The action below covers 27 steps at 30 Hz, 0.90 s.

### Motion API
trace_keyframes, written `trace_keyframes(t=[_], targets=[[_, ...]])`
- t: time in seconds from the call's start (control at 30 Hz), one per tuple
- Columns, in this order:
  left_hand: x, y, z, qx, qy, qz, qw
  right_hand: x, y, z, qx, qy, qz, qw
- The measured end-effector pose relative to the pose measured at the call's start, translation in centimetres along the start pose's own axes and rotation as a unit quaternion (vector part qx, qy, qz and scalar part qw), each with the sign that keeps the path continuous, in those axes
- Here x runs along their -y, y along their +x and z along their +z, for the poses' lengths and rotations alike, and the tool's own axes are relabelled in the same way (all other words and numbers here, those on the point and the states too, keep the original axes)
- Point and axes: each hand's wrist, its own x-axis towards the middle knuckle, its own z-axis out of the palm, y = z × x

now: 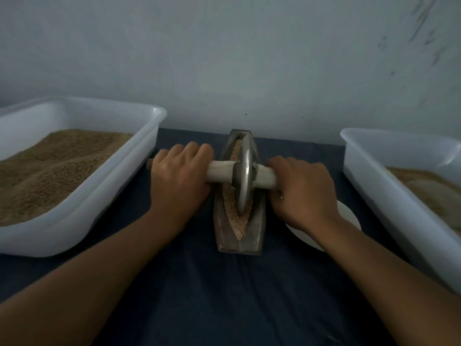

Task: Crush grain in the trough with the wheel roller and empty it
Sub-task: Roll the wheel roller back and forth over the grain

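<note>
Item 1. Dark blue cloth-covered table (199,283): nearest surface, under both forearms.

Item 2. Narrow boat-shaped metal trough (254,236): lies between the two hands, lengthwise away from the person. Holds pale coarse grain (237,216) along its groove, heaped at the near tip and showing again beyond the wheel.

Item 3. Flat white round plate (349,216): just beneath and behind the right hand, mostly hidden by the wrist.

Item 4. Grey metal disc wheel roller on a pale wooden axle handle (243,176): disc upright in the groove, standing in the grain around mid-length.

Item 5. Left hand (179,181): fingers wrapped over the left end of the axle. Right hand (301,191): fingers curled over the right end.

Item 6. Large translucent white plastic tub of brown grain (82,201): outboard of the left hand.

Item 7. Second translucent white plastic tub (389,186): outboard of the right hand, holding a paler layer.

Step judged: crushing in progress; grain looks coarse. Next calls for even downward pressure from both hands and rolling the disc along the groove; emptying is not yet due.
</note>
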Motion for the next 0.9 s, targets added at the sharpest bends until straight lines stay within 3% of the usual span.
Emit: trace_keyframes(t=[0.2, 0.47, 0.7, 0.9], targets=[[-0.3, -1.5, -1.4, -0.059, -0.028, -0.008, 0.998, 0.7, -2.1, -1.3, -0.015, 0.025, -0.011, 1.000], [-0.1, -0.6, -0.7, -0.029, 0.001, 0.012, 1.000, 0.5, -0.9, -0.4, -0.013, 0.007, 0.006, 1.000], [0.9, 2.7, 1.6, 0.125, 0.035, -0.005, 0.992, -0.7, 3.8, 1.4, 0.078, -0.076, 0.038, 0.993], [1.5, 6.8, 3.2, 0.328, 0.066, -0.047, 0.941, -2.7, 8.4, 2.8, 0.222, -0.045, 0.040, 0.973]])
